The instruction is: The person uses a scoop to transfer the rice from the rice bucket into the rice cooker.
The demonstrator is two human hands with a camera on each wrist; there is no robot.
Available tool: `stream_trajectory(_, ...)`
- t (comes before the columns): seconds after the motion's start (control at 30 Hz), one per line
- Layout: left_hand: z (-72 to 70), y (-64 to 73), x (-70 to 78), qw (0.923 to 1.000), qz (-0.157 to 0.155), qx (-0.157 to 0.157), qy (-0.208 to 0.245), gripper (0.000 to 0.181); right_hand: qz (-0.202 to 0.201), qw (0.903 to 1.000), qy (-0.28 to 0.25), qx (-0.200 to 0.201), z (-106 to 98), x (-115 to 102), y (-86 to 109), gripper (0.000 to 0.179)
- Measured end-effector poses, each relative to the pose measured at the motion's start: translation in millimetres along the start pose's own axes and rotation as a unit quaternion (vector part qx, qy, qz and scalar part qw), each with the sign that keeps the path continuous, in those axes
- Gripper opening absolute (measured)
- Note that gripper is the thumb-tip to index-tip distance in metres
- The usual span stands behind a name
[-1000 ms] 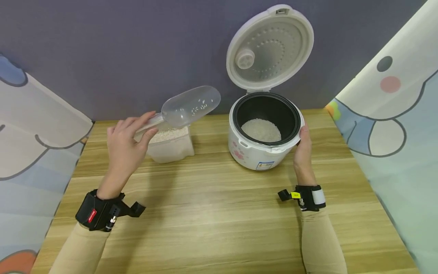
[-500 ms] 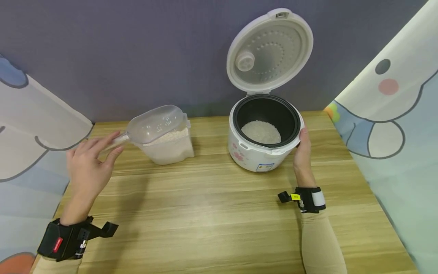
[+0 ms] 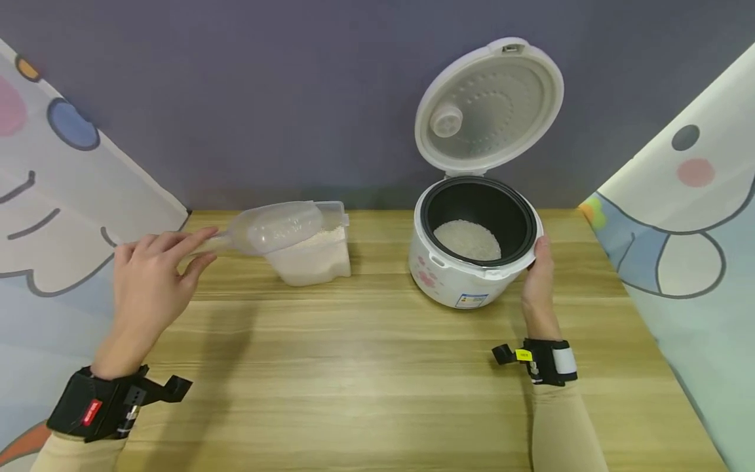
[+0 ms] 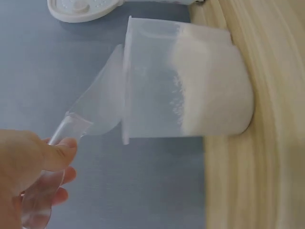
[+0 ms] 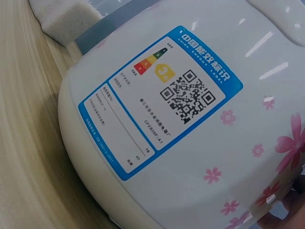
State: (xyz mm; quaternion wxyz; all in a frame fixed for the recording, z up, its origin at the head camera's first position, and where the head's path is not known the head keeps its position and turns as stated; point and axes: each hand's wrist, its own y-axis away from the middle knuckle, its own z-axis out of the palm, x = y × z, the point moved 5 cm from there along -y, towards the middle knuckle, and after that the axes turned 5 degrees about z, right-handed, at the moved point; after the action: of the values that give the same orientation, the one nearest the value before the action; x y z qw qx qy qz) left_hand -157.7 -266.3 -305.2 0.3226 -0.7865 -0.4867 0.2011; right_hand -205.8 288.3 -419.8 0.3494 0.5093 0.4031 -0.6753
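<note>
My left hand (image 3: pixel 150 278) pinches the handle of a clear plastic scoop (image 4: pixel 97 102) between thumb and fingers. The scoop's bowl tilts into the mouth of a translucent container (image 4: pixel 152 62), which is partly filled with rice (image 4: pixel 214 86). A few grains cling to the inside of the container's wall. On the right stands a white rice cooker (image 3: pixel 439 285) with pink flowers, its lid (image 3: pixel 501 105) raised. White rice (image 3: pixel 467 240) covers the bottom of its black inner pot (image 3: pixel 507 210). My right hand (image 3: pixel 538 288) holds the cooker's right side at the rim, its fingers partly hidden.
The wooden table (image 3: pixel 354 380) ends at a grey back panel (image 3: pixel 295 98). Cartoon-printed sheets (image 3: pixel 678 216) border it left and right. The raised lid stands tall behind the cooker. A blue energy label (image 5: pixel 162 102) is stuck on the cooker's front.
My left hand has carried the scoop left and down from above the gap beside the cooker to the container's mouth. My right hand stays on the cooker. The head view has shifted slightly.
</note>
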Motion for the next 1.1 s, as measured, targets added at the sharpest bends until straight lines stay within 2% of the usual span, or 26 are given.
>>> stream_trajectory(0.1, -3.2, -12.2, 2.0, 0.9990, 0.043, -0.005, -0.014, 0.040, 0.006, 1.0000, -0.004, 0.007, -4.4, 1.9, 2.9, 0.052)
stream_trajectory(0.23, -9.2, -32.7, 4.8, 0.9938, 0.099, -0.039, -0.032, 0.041, 0.008, 0.9999, -0.007, 0.014, -8.8, 3.3, 4.8, 0.053)
stream_trajectory(0.43, -13.0, -64.5, 12.2, 0.9770, 0.179, -0.095, -0.067, 0.042, 0.004, 0.9998, 0.003, 0.017, -12.4, 2.0, 4.7, 0.052)
stream_trajectory(0.53, -12.1, -77.9, 14.9, 0.9642, 0.214, -0.122, -0.099, 0.039, 0.001, 0.9998, 0.016, 0.013, -11.5, 0.8, 4.5, 0.052)
stream_trajectory(0.67, -10.9, -92.9, 17.4, 0.9468, 0.247, -0.159, -0.131, 0.037, -0.005, 0.9999, 0.003, 0.009, -8.8, -0.8, 3.1, 0.052)
stream_trajectory(0.73, -10.2, -98.7, 18.7, 0.9367, 0.254, -0.193, -0.146, 0.037, -0.006, 0.9999, -0.007, 0.008, -7.3, -1.6, 2.2, 0.052)
stream_trajectory(0.8, -8.7, -104.1, 20.9, 0.9236, 0.258, -0.230, -0.165, 0.036, -0.005, 0.9999, -0.012, 0.007, -5.9, -2.1, 1.5, 0.052)
stream_trajectory(0.93, 0.1, -116.0, 30.2, 0.8924, 0.259, -0.304, -0.210, 0.032, -0.003, 0.9998, -0.019, 0.003, -3.1, -2.8, 0.0, 0.052)
stream_trajectory(1.03, 12.2, -123.0, 43.3, 0.8778, 0.269, -0.312, -0.245, 0.007, -0.006, 0.9998, -0.019, 0.000, -1.4, -2.3, -0.5, 0.052)
stream_trajectory(1.1, 21.7, -124.2, 52.5, 0.8685, 0.273, -0.318, -0.265, 0.016, -0.007, 0.9998, -0.018, -0.001, -0.3, -1.2, -0.2, 0.052)
